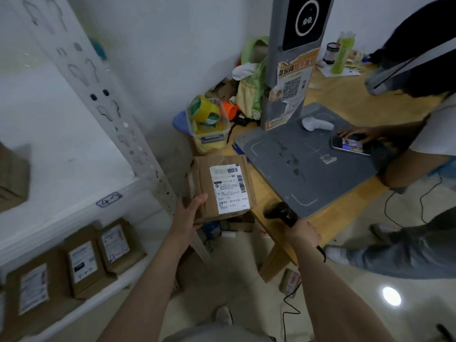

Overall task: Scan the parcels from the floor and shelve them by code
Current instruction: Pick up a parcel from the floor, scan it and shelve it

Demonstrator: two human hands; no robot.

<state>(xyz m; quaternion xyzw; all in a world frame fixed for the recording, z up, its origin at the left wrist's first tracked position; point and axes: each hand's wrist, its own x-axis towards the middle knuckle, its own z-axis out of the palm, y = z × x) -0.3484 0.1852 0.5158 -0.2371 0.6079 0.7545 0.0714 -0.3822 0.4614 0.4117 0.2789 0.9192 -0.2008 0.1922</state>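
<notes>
My left hand (pixel 188 215) grips the near left corner of a brown cardboard parcel (pixel 204 183), thumb on top, and holds it up with its white shipping label (pixel 230 188) facing me. My right hand (pixel 303 233) grips a black handheld barcode scanner (pixel 281 213), whose head points toward the parcel from the right. A black cord runs down from the scanner. The white metal shelf (pixel 74 206) stands at the left, with a handwritten code on its edge. Three labelled brown parcels (pixel 85 262) lie on the lower shelf.
A wooden table (pixel 278 233) at right carries a grey scanning station (pixel 308 164) with a post, a white scanner and a tub of tape rolls (pixel 209 119). Another person's hand rests on a phone (pixel 350 144). A second person's legs (pixel 407 253) stand at right. One small parcel (pixel 290 282) lies on the floor.
</notes>
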